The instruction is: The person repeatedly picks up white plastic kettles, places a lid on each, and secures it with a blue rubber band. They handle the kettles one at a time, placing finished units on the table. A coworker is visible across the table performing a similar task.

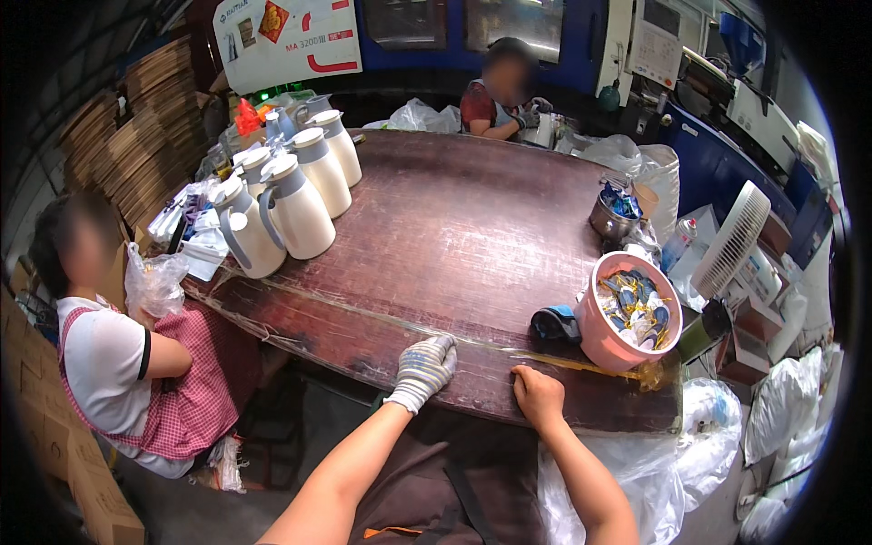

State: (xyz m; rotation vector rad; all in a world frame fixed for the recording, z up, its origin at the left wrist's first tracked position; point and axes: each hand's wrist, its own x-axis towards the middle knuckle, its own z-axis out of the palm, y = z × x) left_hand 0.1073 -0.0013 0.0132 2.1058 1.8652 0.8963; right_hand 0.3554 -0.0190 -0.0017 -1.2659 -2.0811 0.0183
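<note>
My left hand (pixel 425 371), in a striped knit work glove, rests on the near edge of the dark red-brown table (pixel 436 245). Its fingers are curled in and no object shows in them. My bare right hand (pixel 539 394) lies on the same edge, further right, loosely closed and with nothing visible in it. Nearest to that hand are a blue and black cloth-like item (pixel 555 324) and a pink bucket (pixel 595 338) filled with grey-blue pieces, white bits and yellow strips. Several white vacuum jugs (pixel 304 213) with grey handles and tops stand at the table's left.
A person in a checked apron (pixel 195 372) sits at the left, arms folded; another person (pixel 495 113) works across the table. A metal pot (pixel 614 221) holds blue packets. At right are a white fan (pixel 731 227) and plastic bags (pixel 704 427). Cardboard stacks (pixel 145 118) rise behind.
</note>
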